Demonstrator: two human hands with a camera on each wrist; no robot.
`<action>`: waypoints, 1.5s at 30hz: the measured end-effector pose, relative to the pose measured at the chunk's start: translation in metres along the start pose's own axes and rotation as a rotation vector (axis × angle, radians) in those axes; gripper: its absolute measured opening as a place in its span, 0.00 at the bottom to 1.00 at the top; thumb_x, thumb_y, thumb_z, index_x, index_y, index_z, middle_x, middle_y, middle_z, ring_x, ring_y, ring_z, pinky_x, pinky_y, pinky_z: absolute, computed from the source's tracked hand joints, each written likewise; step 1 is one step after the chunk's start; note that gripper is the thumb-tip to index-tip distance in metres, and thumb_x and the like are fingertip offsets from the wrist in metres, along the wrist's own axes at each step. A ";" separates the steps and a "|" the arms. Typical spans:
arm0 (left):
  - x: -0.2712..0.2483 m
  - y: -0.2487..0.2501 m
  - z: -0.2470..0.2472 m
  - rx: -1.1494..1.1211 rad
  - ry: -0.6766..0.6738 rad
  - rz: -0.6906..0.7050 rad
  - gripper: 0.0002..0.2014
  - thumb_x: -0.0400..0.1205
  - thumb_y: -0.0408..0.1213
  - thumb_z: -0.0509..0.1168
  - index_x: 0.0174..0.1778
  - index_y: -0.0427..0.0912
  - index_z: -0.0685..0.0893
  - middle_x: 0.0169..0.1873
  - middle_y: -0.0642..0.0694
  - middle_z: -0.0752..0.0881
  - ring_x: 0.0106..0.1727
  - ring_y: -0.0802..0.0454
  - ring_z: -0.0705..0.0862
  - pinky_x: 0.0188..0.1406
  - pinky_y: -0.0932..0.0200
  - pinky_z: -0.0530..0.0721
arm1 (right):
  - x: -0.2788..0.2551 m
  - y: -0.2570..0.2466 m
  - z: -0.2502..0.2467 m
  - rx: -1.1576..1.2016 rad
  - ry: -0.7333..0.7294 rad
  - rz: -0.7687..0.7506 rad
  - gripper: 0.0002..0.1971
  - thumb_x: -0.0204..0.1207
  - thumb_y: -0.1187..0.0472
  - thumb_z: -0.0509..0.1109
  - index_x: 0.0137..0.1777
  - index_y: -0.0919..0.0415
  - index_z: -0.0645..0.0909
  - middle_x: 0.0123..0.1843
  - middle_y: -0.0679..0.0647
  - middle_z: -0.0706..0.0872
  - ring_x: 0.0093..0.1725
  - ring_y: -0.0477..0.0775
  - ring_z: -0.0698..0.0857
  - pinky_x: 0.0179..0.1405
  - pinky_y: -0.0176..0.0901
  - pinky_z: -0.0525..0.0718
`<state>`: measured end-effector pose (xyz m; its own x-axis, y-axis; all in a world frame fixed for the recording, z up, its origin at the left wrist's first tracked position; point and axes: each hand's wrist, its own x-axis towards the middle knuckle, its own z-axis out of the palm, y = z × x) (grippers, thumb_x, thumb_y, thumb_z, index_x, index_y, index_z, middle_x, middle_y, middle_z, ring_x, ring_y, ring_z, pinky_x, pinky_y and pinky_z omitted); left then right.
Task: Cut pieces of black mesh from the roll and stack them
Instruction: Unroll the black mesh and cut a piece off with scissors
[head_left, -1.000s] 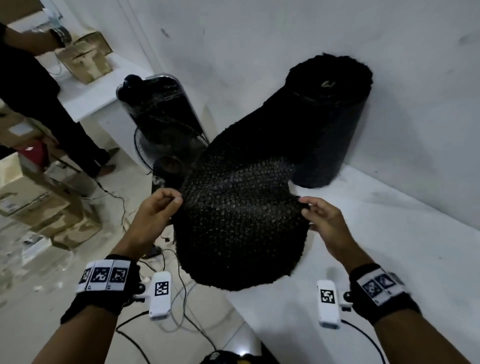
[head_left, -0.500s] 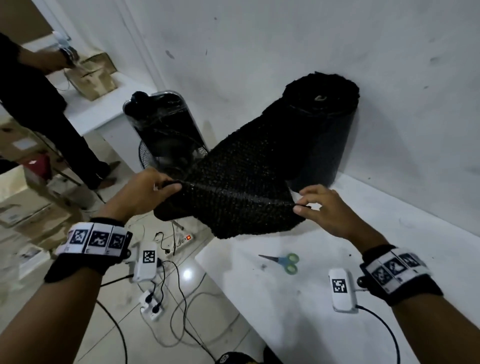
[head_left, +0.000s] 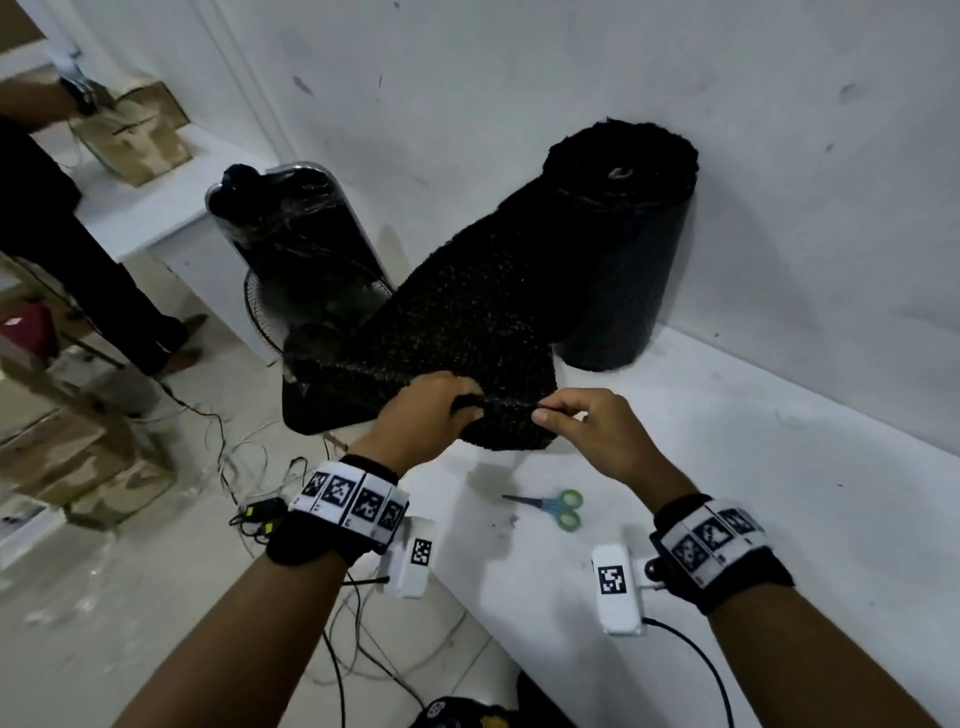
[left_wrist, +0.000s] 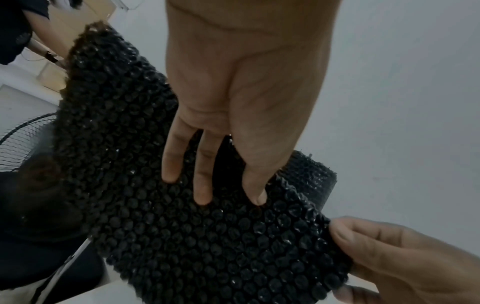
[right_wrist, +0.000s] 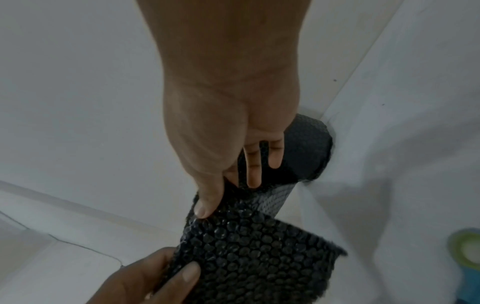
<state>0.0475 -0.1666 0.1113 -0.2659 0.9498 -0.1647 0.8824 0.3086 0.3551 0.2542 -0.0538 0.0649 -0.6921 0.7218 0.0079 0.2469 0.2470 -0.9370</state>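
The black mesh (head_left: 467, 338) runs from the roll (head_left: 618, 249) down to both hands, and its loose end is folded over at the edge of the white table (head_left: 753, 467). The roll stands upright on the table, against the wall. The left hand (head_left: 421, 415) grips the fold of the mesh with curled fingers (left_wrist: 202, 181). The right hand (head_left: 587, 431) pinches the same fold just beside it, thumb on top and fingers (right_wrist: 253, 164) under. Both hands are close together, palms down, in front of the roll. The scissors (head_left: 550, 506) with green and blue handles lie flat on the table, nearer to the person than the roll, not touching the mesh.
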 end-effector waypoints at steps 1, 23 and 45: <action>-0.001 -0.001 0.004 0.004 0.016 -0.011 0.14 0.85 0.46 0.67 0.66 0.51 0.85 0.58 0.47 0.83 0.59 0.43 0.83 0.60 0.41 0.83 | -0.003 0.006 0.000 0.017 -0.006 0.032 0.08 0.76 0.54 0.79 0.54 0.46 0.88 0.50 0.37 0.89 0.46 0.27 0.82 0.44 0.23 0.74; -0.032 -0.047 0.006 0.047 0.011 0.010 0.14 0.81 0.53 0.71 0.61 0.58 0.87 0.58 0.55 0.80 0.55 0.54 0.83 0.57 0.38 0.84 | -0.044 0.136 0.062 -1.092 -0.356 0.141 0.13 0.84 0.59 0.58 0.67 0.56 0.75 0.64 0.54 0.81 0.64 0.59 0.80 0.52 0.48 0.76; -0.026 -0.037 -0.024 0.065 0.053 0.001 0.11 0.80 0.55 0.70 0.58 0.64 0.85 0.59 0.61 0.78 0.64 0.59 0.75 0.68 0.40 0.61 | -0.034 0.030 -0.005 0.156 -0.706 0.367 0.23 0.68 0.57 0.82 0.63 0.54 0.81 0.44 0.51 0.90 0.42 0.46 0.87 0.49 0.47 0.85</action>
<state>0.0121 -0.2020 0.1244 -0.2833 0.9521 -0.1149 0.9057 0.3050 0.2945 0.2891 -0.0677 0.0384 -0.8631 0.1486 -0.4827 0.4799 -0.0566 -0.8755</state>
